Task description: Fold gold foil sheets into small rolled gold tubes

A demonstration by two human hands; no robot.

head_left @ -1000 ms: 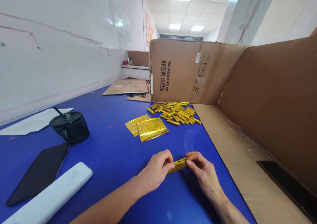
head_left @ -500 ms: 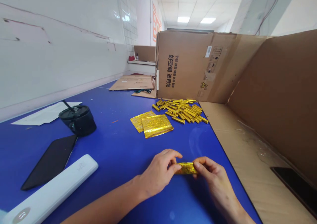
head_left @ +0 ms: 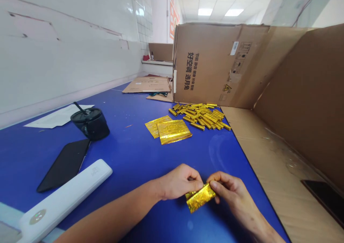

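Observation:
My left hand (head_left: pixel 179 182) and my right hand (head_left: pixel 228 190) pinch a folded piece of gold foil (head_left: pixel 200 198) between their fingers, just above the blue table (head_left: pixel 129 153). The foil lies tilted, with one end partly tucked behind my left fingers. Farther ahead, two flat gold foil sheets (head_left: pixel 174 132) overlap. Beyond them lies a loose pile of rolled gold foil sticks (head_left: pixel 200 115), beyond the reach of my fingers and against the base of a cardboard box.
A black lidded cup with a straw (head_left: pixel 90 124), a black phone (head_left: pixel 63 165), a white oblong device (head_left: pixel 64 196) and white paper (head_left: pixel 60 116) lie on the left. An upright cardboard box (head_left: pixel 215 65) and a cardboard sheet (head_left: pixel 282 157) border the table's far and right sides.
The foil has gone from a narrow roll to a wider, flatter folded piece, now tilted between my hands. My hands have drawn closer together, and the view has shifted slightly.

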